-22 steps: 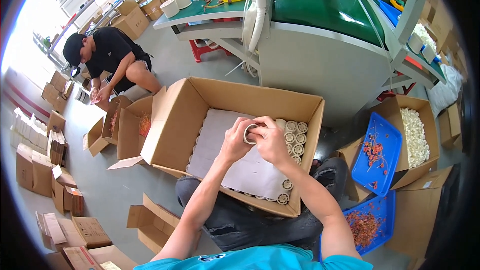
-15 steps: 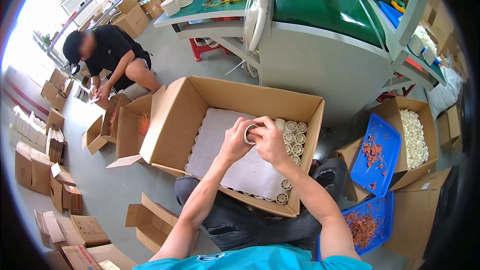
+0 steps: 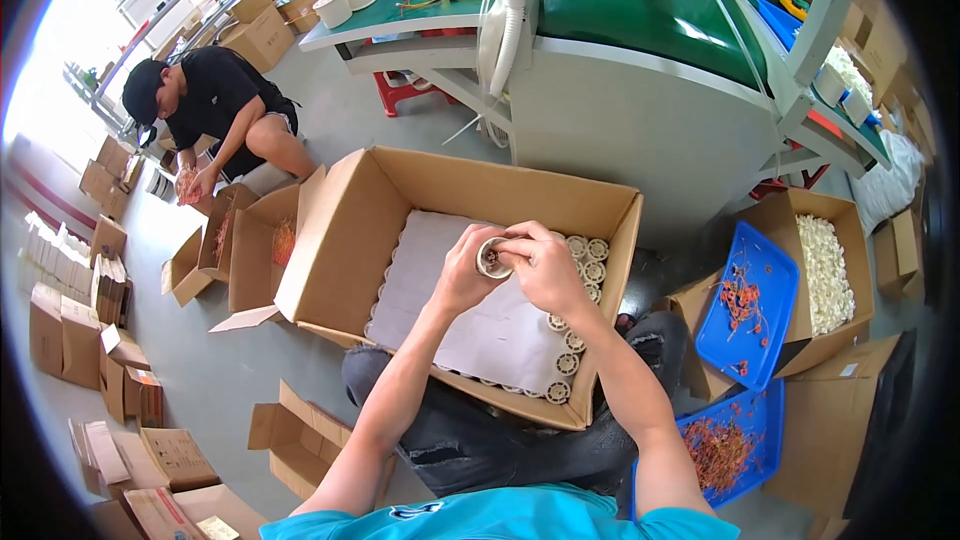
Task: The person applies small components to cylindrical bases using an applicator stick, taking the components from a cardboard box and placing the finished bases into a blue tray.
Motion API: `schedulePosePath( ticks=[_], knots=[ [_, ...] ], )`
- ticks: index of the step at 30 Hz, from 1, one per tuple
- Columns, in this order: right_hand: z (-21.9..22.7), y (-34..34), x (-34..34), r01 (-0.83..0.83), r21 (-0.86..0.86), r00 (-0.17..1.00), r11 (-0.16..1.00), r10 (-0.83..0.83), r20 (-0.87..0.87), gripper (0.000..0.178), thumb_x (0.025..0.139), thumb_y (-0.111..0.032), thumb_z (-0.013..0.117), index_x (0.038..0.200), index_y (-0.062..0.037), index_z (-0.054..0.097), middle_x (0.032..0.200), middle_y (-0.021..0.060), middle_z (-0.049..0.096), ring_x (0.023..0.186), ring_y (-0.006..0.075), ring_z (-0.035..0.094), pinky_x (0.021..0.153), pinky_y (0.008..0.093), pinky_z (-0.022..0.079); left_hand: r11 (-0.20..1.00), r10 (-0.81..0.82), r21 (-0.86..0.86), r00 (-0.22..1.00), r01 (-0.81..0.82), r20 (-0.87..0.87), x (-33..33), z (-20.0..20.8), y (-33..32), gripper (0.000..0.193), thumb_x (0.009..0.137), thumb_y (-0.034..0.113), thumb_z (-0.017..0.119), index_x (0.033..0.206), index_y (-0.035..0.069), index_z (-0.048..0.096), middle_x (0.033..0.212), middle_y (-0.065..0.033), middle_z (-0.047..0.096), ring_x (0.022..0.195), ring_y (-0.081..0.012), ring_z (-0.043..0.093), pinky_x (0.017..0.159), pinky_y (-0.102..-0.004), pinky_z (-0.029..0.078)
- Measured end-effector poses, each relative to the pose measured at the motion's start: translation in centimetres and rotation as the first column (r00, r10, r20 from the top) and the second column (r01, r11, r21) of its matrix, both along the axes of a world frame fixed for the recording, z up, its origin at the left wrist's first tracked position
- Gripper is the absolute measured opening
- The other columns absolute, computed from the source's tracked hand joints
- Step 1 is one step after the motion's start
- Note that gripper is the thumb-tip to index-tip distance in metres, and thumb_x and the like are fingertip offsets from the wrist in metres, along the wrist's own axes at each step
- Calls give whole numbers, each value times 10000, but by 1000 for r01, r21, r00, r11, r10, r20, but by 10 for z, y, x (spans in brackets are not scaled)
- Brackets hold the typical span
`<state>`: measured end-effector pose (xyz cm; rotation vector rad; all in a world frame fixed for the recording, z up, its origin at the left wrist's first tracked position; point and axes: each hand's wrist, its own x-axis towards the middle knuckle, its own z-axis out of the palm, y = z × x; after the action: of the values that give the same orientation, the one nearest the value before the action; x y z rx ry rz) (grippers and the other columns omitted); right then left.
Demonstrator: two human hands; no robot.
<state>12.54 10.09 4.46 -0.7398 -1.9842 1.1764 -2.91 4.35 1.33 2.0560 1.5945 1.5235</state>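
Observation:
Over the open cardboard box (image 3: 335, 235), my left hand (image 3: 462, 275) is wrapped round a short white plastic cup-shaped part (image 3: 485, 261). Its round opening faces up, and something small and dark shows inside. My right hand (image 3: 548, 275) is closed at the same part, with fingertips at the rim and partly in the opening; what they touch inside is hidden. Beneath both hands, a pale sheet (image 3: 430, 270) covers most of the box's contents. Rows of similar white round parts (image 3: 594, 271) show along its right and lower edges.
At right lie a blue tray (image 3: 715, 325) and another blue tray (image 3: 770, 440) with orange-red wired pieces, beside a box of white pieces (image 3: 825, 280). A green-topped workbench (image 3: 640, 20) stands ahead. At left a person (image 3: 225, 105) crouches by open cartons (image 3: 262, 270).
The white part has tilted so its opening and inside show more. My right fingers have shifted at its rim. The crouching person now lifts a bundle of orange-red pieces.

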Motion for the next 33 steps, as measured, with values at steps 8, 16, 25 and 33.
schedulePosePath(
  ticks=[8, 16, 25, 33],
  knots=[
    [21, -8, 7, -3, 288, 982, 958, -52, 183, 319, 784, -117, 747, 1076, -72, 627, 1024, 118, 627, 933, 289, 650, 807, 389, 529, 992, -8, -125, 990, 26, 142, 0, -25, 7, 857, 640, 86, 871, 1348, 48, 389, 1228, -174, 561, 1060, -313, 617, 857, -389, 527],
    [118, 119, 22, 592, 256, 751, 764, -409, -519, 373, 795, -88, 692, 1135, -16, 555, 1063, 118, 629, 961, 226, 625, 854, 342, 497, 815, -31, -578, 999, 45, 34, -20, -114, 50, 928, 745, 304, 814, 1446, 53, 261, 1333, -212, 401, 1203, -356, 477, 1003, -461, 433],
    [148, 324, -61, 530, 595, 814, 604, -559, -159, 548, 878, -253, 643, 1330, -35, 425, 1155, 256, 555, 1059, 415, 567, 925, 479, 452, 594, -128, -781, 936, -193, -329, 39, -195, 108, 868, 791, 336, 741, 1456, 75, 249, 1312, -267, 428, 1179, -440, 485, 929, -571, 429],
    [141, 307, -46, 499, 653, 800, 570, -593, -93, 643, 925, -283, 599, 1457, -38, 335, 1179, 269, 533, 1095, 428, 558, 929, 504, 454, 604, 128, -731, 944, -318, -305, 68, -276, 141, 731, 806, 269, 698, 1356, -48, 335, 1184, -288, 543, 1100, -453, 539, 903, -549, 442]
  ],
)
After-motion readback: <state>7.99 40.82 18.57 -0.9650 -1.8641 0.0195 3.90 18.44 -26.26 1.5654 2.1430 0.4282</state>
